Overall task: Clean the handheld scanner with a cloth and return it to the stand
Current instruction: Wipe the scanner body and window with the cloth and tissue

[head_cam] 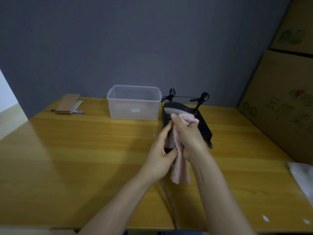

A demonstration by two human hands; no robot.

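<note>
While our left hand (160, 150) grips the scanner (174, 108) handle mid-frame and our right hand (189, 134) clutches the cloth (180, 170), its dangling tail could snag the cable (171, 206).

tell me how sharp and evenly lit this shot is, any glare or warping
Head view: soft all over, with the right hand and pink cloth slightly smeared; a pale sheen on the wooden table at left; wide-angle bending tilts the cardboard boxes and table edges; the corners darken.
</note>
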